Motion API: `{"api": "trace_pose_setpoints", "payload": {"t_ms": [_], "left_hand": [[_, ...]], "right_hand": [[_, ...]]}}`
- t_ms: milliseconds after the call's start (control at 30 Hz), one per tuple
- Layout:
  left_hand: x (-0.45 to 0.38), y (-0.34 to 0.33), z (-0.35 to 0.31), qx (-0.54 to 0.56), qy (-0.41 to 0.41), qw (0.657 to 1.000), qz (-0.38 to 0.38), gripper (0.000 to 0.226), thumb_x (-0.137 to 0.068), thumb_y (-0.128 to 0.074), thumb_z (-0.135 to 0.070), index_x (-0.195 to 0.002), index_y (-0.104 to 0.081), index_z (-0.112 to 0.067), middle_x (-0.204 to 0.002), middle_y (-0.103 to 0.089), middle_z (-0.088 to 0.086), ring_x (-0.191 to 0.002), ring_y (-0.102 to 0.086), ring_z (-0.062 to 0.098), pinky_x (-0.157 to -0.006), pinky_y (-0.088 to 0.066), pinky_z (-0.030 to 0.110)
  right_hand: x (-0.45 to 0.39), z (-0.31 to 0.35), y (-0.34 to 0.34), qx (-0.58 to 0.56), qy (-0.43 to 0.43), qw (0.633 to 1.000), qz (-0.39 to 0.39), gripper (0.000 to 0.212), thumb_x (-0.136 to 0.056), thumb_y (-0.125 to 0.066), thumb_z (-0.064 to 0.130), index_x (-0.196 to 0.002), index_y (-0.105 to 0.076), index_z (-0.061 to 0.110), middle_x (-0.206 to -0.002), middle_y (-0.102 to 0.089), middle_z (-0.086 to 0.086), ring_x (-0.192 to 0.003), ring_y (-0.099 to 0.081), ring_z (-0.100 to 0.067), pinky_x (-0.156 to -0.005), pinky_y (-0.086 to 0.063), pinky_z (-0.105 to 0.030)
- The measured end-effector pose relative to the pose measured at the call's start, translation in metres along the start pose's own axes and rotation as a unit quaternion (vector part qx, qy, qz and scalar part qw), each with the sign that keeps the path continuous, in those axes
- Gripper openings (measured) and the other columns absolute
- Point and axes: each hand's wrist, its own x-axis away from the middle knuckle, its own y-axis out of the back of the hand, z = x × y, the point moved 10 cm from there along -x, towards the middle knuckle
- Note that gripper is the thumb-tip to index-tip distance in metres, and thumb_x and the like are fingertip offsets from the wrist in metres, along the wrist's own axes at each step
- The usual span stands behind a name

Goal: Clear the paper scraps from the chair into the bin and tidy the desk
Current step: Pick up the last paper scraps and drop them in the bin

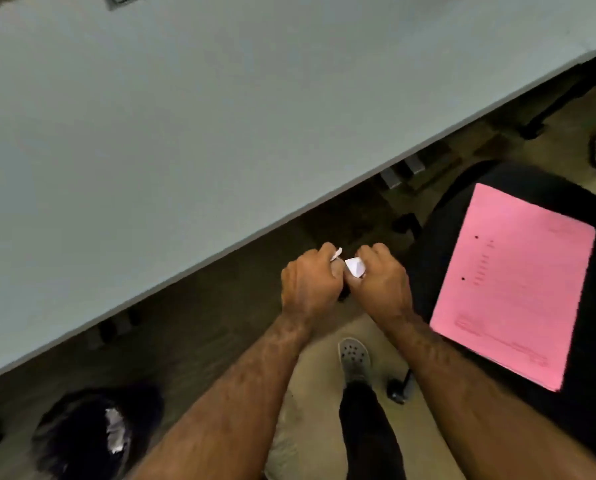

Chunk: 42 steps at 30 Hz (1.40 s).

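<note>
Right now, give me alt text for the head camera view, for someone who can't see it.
Seen from above, the left hand and right hand are closed on white paper scraps beside a pale desk. A pink sheet lies on the black chair to the right; a dark bin with crumpled paper sits lower left.

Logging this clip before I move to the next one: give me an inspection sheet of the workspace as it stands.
Surface: grey desk, almost all bare; a dark object at its top edge, too cropped to identify.
Job's things: white paper scraps in both fists; black chair carries a pink sheet; black bin on the floor holds crumpled paper.
Clutter: nothing seen.
Grippers: left hand and right hand each closed on a scrap, in front of the desk's edge.
Cables: nothing seen.
Surroundings: carpeted floor, chair castors, the person's grey shoe.
</note>
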Motion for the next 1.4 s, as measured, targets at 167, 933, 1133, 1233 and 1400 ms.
{"api": "trace_pose_setpoints", "payload": {"t_ms": [167,933,1133,1233,1400], "left_hand": [[0.088,0.075,0.134,0.052,0.118,0.987,-0.097,0.029,-0.086,-0.045,-0.034,-0.072,-0.057,-0.012,-0.063,-0.058,0.005,-0.055,-0.053,0.024,-0.053,-0.048,0.037],[0.477,0.096,0.630,-0.068,0.499,0.812,-0.296,0.028,-0.097,-0.050,-0.022,-0.090,-0.062,0.002,-0.093,-0.063,0.022,-0.075,-0.060,0.041,-0.057,-0.037,0.039],[0.503,0.057,0.716,-0.078,0.542,0.781,-0.302,0.033,-0.100,-0.041,-0.027,-0.094,-0.062,-0.002,-0.097,-0.063,0.020,-0.078,-0.060,0.039,-0.058,-0.032,0.037],[0.509,0.032,0.766,-0.011,0.567,0.766,-0.303,0.037,-0.101,-0.038,-0.027,-0.104,-0.060,0.002,-0.109,-0.060,0.024,-0.093,-0.057,0.041,-0.072,-0.039,0.042],[0.512,-0.049,0.811,0.046,0.606,0.788,-0.092,0.053,-0.102,-0.031,-0.036,-0.148,-0.029,-0.010,-0.157,-0.024,0.013,-0.141,-0.026,0.033,-0.109,-0.028,0.049]], "right_hand": [[0.042,0.120,-0.079,-0.025,0.071,0.996,0.047,0.048,-0.086,-0.061,0.052,-0.076,-0.063,0.004,-0.075,-0.056,-0.012,-0.056,-0.053,-0.023,-0.048,-0.043,-0.029],[0.342,0.431,-0.536,-0.093,0.277,0.907,0.305,0.041,-0.100,-0.051,0.026,-0.076,-0.063,-0.005,-0.076,-0.063,-0.026,-0.070,-0.060,-0.040,-0.062,-0.033,-0.039],[0.385,0.443,-0.639,-0.074,0.257,0.898,0.351,0.049,-0.093,-0.053,0.050,-0.089,-0.061,0.002,-0.091,-0.063,-0.020,-0.085,-0.060,-0.038,-0.070,-0.045,-0.042],[0.389,0.443,-0.689,-0.064,0.241,0.894,0.371,0.050,-0.091,-0.053,0.055,-0.095,-0.059,0.005,-0.098,-0.063,-0.019,-0.091,-0.060,-0.037,-0.072,-0.044,-0.038],[0.410,0.420,-0.756,0.001,0.247,0.842,0.480,0.057,-0.095,-0.039,0.059,-0.139,-0.042,0.023,-0.141,-0.045,-0.017,-0.124,-0.048,-0.036,-0.096,-0.044,-0.038]]}}
